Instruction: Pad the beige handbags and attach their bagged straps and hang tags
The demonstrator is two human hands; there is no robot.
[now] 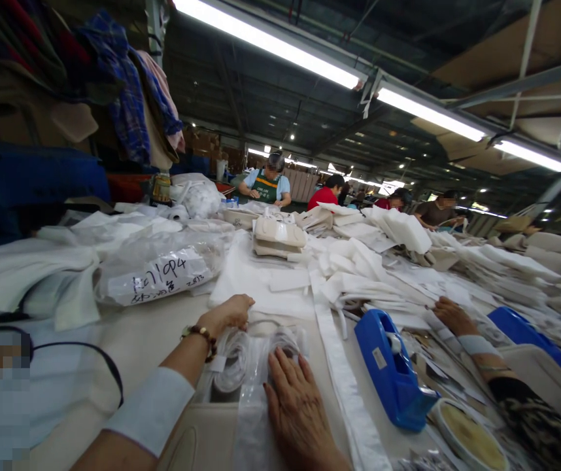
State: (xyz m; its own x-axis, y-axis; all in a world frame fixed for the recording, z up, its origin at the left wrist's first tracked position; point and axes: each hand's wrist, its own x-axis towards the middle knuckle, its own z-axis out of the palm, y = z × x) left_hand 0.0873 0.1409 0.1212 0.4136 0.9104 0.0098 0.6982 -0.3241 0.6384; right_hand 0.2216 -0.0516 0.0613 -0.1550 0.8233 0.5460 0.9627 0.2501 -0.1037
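My right hand (296,399) lies flat, fingers stretched out, on a clear plastic bag (239,366) with coiled white cord inside. My left hand (227,314), a beaded bracelet at its wrist, rests knuckles up at the bag's far end. Its fingers are curled under, and what they hold is hidden. The bag lies over a beige padded piece (202,438) at the near table edge. White fabric sheets (261,278) lie just beyond my left hand.
A blue tape dispenser (391,373) stands right of a long white strip (339,379), with a round tin (467,438) beside it. A co-worker's hand (452,314) rests further right. A labelled plastic bag (163,271), stacked beige pieces (278,235) and white cuttings cover the table. Several workers (267,183) sit at the far side.
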